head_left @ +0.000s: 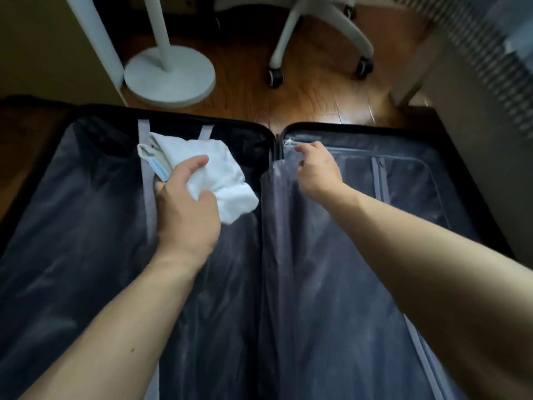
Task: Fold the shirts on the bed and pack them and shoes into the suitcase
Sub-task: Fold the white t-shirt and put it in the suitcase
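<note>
Suitcase (86,226) lies open, its two halves side by side and its long axis running away from the person. White shirt (213,166) sits bunched at the far end of the left half, its length slanting from far-left to near-right. Left hand (184,209), nearer, grips its near edge; right hand (314,166) pinches the divider flap (302,255).

The suitcase (331,284) runs off the bottom edge. The left hand (184,209) covers part of the white cloth (213,166). The chair (317,30) is cut off on top.
</note>
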`<state>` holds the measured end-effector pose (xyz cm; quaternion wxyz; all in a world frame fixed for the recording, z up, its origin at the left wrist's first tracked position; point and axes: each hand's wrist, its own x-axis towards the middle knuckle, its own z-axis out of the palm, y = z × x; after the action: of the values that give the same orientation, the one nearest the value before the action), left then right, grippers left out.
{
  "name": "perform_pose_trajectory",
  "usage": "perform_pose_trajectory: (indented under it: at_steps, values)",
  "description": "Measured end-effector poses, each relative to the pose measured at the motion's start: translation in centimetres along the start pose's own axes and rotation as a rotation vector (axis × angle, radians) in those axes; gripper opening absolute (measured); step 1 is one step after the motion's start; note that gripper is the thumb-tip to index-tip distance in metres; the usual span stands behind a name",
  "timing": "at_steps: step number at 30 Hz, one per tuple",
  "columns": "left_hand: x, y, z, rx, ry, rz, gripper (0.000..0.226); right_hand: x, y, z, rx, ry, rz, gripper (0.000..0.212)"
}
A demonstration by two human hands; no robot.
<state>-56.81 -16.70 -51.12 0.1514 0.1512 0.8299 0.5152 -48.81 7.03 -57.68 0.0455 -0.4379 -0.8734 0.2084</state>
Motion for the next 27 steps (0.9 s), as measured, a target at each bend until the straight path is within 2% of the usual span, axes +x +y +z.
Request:
perform_pose_trajectory:
  at_steps: [3,7,10,13,16,19,23,27]
  values:
    - [1.9,-1.5,2.0,-0.051,-0.045,0.024,0.056,4.5,0.0,1.5,-0.059,0.018,-0.04,0.053]
    - [2.7,-2.2,2.7,-0.082,-0.11,0.038,0.057,6.3,-0.4,3.4,-0.202,0.053,-0.08,0.029]
    - [2.6,-1.7,2.6,-0.094,-0.105,0.055,0.057,6.7,0.1,3.5,-0.214,0.139,-0.174,0.021]
    - [2.3,-0.8,2.7,-0.117,-0.081,0.077,0.056,7.3,0.6,2.6,-0.292,0.103,-0.265,0.022]
    - [2.1,0.2,3.3,-0.107,-0.055,0.106,0.056,8.3,1.2,1.8,-0.27,0.123,-0.337,0.018]
    - [2.2,1.2,4.4,-0.099,-0.041,0.133,0.057,9.5,1.2,1.8,-0.261,0.06,-0.373,0.008]
    - [2.2,1.8,5.3,-0.119,-0.01,0.158,0.057,10.2,0.5,2.1,-0.136,-0.028,-0.093,0.023]
    - [2.4,2.1,5.9,-0.111,0.012,0.162,0.056,10.4,0.8,1.1,-0.267,-0.126,-0.252,0.012]
